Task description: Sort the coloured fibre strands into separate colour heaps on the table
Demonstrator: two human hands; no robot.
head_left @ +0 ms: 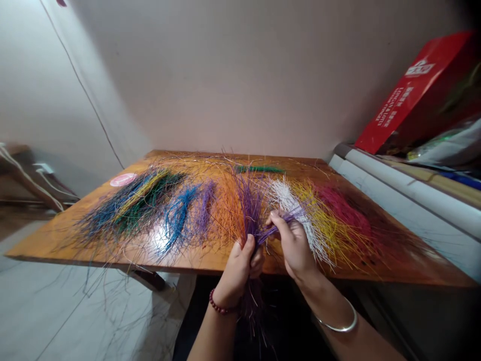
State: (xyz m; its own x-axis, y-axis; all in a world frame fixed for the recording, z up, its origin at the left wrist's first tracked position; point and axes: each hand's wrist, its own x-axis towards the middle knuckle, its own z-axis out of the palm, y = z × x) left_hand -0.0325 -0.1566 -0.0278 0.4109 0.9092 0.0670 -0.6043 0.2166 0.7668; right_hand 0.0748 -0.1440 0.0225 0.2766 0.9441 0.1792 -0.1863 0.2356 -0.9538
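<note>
My left hand [242,263] is wrapped round a thick bundle of purple strands [251,203], which stands upright above the fist and hangs below it. Just to the right, my right hand [291,238] pinches a thinner tuft of purple strands [268,231] that slants up to the right, its lower end meeting the bundle by my left hand. Orange strands [227,210] lie behind and left of the bundle. White strands [300,213] spread behind my right hand, with yellow strands [330,225] and pink strands [347,210] further right.
On the wooden table [112,253] lie blue strands [178,215], a small purple pile [205,210], a mixed dark pile [131,203], green strands [259,169] at the back and a pink disc [123,179]. A red box [417,85] leans at the right, above long rolls [409,178].
</note>
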